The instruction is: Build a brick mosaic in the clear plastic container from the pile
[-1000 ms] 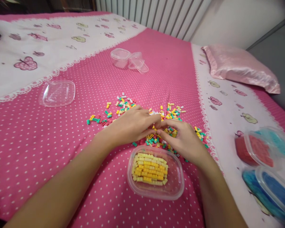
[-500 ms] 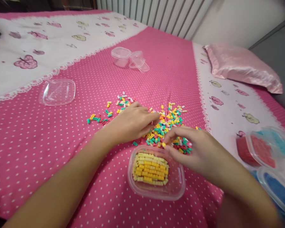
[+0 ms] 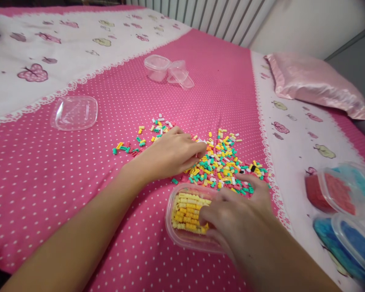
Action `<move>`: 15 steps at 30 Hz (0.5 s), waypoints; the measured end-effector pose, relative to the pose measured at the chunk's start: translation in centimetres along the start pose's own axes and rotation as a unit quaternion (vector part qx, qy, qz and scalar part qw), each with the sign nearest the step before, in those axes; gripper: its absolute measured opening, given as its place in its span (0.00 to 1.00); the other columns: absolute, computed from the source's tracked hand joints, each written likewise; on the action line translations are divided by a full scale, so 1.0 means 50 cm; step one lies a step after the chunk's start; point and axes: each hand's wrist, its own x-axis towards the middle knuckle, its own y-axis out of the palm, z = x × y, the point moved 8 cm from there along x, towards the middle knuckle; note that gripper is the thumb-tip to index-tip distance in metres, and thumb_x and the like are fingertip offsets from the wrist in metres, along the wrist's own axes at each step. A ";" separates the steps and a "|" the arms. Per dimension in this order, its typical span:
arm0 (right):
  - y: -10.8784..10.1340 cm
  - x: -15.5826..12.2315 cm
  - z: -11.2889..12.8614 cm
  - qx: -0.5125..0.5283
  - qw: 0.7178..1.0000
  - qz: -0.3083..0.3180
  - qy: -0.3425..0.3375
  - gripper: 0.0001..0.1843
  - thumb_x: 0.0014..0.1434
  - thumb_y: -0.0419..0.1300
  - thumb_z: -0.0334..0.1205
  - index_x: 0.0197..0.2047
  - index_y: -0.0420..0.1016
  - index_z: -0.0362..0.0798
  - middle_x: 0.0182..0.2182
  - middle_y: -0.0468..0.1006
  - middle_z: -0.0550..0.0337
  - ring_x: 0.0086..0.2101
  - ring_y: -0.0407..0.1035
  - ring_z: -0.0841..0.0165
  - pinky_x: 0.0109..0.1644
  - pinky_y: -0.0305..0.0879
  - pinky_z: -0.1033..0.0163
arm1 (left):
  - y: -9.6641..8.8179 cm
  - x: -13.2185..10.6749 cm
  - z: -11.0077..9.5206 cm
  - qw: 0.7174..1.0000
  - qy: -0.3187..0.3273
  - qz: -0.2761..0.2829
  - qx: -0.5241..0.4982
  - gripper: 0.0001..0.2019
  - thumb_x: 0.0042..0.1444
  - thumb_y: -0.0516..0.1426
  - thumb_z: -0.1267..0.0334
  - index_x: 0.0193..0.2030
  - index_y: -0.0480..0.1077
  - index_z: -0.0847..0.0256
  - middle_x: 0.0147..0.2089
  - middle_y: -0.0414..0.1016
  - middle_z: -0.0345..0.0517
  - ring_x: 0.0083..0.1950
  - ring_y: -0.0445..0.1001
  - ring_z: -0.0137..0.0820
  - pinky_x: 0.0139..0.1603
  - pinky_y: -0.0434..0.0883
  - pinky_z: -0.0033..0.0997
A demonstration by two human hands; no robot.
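Observation:
My left hand [image 3: 178, 152] rests over a spread pile of small toy building bricks [image 3: 214, 162] in yellow, green, white and red. Its fingers are curled together, and whatever they hold is hidden. Over the right part of a clear plastic container [image 3: 169, 211] is my right hand [image 3: 239, 213]. Thumb and forefinger are closed down at the brick rows, with the tips' contents out of sight; another finger sticks out toward the pile. Inside the container, yellow and pale yellow bricks [image 3: 184, 211] lie in neat rows.
A clear lid [image 3: 75, 113] lies to the left on the pink dotted bedspread [image 3: 109, 109]. Farther back are small clear containers [image 3: 157, 69]. Tubs of red bricks [image 3: 325, 192] and blue bricks [image 3: 357, 243] sit at the right, below a pink pillow [image 3: 316, 85].
My right hand has moved from the pile's near edge, where it pinched a small yellow brick, down over the container's brick rows. My left hand stays in much the same place.

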 end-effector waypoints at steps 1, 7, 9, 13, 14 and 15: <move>0.007 0.001 0.002 0.004 1.000 0.009 0.001 0.15 0.40 0.67 0.26 0.15 0.70 0.55 0.14 0.70 0.71 0.25 0.67 0.67 0.54 0.54 0.45 | 0.000 0.000 0.000 1.000 0.000 0.000 0.001 0.07 0.67 0.52 0.65 0.40 0.71 0.60 0.34 0.77 0.41 0.36 0.73 0.32 0.49 0.62 0.37; 0.042 -0.005 0.016 0.025 0.995 0.093 -0.008 0.13 0.51 0.65 0.30 0.21 0.72 0.56 0.19 0.74 0.66 0.31 0.70 0.63 0.50 0.60 0.48 | -0.003 -0.003 -0.002 1.000 0.010 -0.020 0.012 0.07 0.67 0.52 0.65 0.41 0.71 0.59 0.34 0.77 0.41 0.37 0.74 0.32 0.49 0.61 0.38; 0.046 -0.008 0.016 0.010 0.995 0.103 -0.001 0.14 0.51 0.65 0.29 0.20 0.73 0.57 0.18 0.72 0.65 0.32 0.69 0.62 0.49 0.60 0.49 | -0.003 -0.003 -0.002 1.000 0.009 -0.020 0.014 0.07 0.67 0.52 0.66 0.41 0.72 0.59 0.34 0.77 0.40 0.37 0.74 0.32 0.49 0.61 0.38; 0.047 -0.009 0.015 -0.009 0.995 0.100 0.009 0.14 0.47 0.67 0.28 0.19 0.71 0.55 0.18 0.74 0.65 0.31 0.69 0.62 0.48 0.59 0.47 | -0.003 -0.002 -0.001 1.000 0.003 -0.017 0.015 0.07 0.67 0.52 0.66 0.42 0.72 0.58 0.34 0.77 0.40 0.36 0.73 0.32 0.48 0.61 0.38; 0.046 -0.008 0.015 -0.007 0.995 0.101 0.009 0.14 0.47 0.67 0.28 0.19 0.70 0.54 0.18 0.74 0.65 0.31 0.69 0.63 0.48 0.59 0.47 | -0.003 -0.002 -0.001 1.000 0.003 -0.018 0.015 0.07 0.67 0.52 0.66 0.42 0.72 0.58 0.34 0.77 0.40 0.36 0.73 0.32 0.48 0.61 0.38; 0.045 -0.007 0.015 -0.003 0.994 0.106 0.009 0.14 0.47 0.67 0.29 0.19 0.70 0.54 0.19 0.74 0.65 0.31 0.69 0.63 0.48 0.60 0.47 | -0.004 -0.002 -0.002 1.000 0.004 -0.019 0.016 0.07 0.67 0.52 0.66 0.42 0.72 0.58 0.34 0.77 0.40 0.36 0.73 0.32 0.48 0.61 0.38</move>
